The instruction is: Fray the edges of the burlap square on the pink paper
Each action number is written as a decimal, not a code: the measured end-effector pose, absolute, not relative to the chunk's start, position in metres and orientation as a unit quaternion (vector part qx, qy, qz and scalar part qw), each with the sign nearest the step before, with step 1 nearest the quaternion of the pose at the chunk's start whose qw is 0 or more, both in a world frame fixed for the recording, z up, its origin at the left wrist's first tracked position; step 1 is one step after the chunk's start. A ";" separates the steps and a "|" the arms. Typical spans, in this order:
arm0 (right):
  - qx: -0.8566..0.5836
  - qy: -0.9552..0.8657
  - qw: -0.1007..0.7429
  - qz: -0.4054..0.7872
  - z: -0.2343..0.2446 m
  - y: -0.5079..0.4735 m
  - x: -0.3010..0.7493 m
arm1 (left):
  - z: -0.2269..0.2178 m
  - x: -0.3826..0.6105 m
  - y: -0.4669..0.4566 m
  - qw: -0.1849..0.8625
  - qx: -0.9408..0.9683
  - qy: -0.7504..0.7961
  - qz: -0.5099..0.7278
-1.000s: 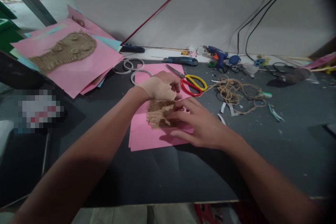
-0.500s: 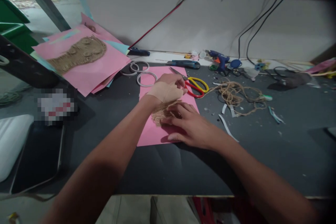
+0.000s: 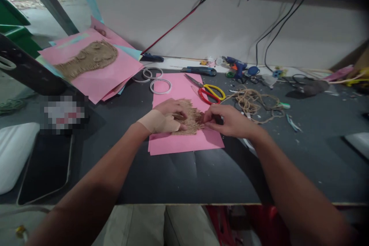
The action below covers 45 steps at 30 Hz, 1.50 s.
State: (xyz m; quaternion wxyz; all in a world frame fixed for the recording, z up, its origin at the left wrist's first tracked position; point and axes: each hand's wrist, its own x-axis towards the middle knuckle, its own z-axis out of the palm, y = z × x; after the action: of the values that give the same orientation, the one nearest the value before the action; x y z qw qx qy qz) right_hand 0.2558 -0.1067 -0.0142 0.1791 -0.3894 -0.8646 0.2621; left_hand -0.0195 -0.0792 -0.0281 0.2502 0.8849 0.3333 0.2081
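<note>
A brown, fringed jute twine piece [image 3: 190, 127] lies on pink paper [image 3: 184, 147] in front of me. My left hand [image 3: 165, 118], with a beige wrap around its palm, holds the piece from the left, fingers bent over it and thumb pressed near its lower part. At the right fringe, my right hand [image 3: 220, 119] has thumb and fingers pinched together on the strand ends. The fingers partly hide the piece. Scissors [image 3: 211, 93] with one red and one yellow handle lie just beyond, partly over the paper's edge.
Loose twine [image 3: 250, 102] lies tangled on the right. Silvery tape rings [image 3: 160, 86], a utility knife [image 3: 200, 70] and a blue glue gun [image 3: 238, 67] are farther back. Left stand stacked pink sheets [image 3: 106, 80] with a larger twine shape, and a dark tablet [image 3: 46, 165].
My left hand has come back from near the scissors and down onto the twine piece's left side. My right hand has moved from over the piece to its right edge, and more strands show.
</note>
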 end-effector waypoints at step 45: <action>-0.433 -0.855 0.094 0.270 -0.008 -0.117 0.247 | -0.046 -0.010 -0.075 0.286 0.885 0.237 0.280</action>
State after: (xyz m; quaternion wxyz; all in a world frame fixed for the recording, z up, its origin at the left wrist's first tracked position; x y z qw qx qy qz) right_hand 0.2469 -0.1173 -0.0078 0.0936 -0.4331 -0.8548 0.2701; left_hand -0.0103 -0.0754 -0.0457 0.2863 0.8850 0.2372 0.2803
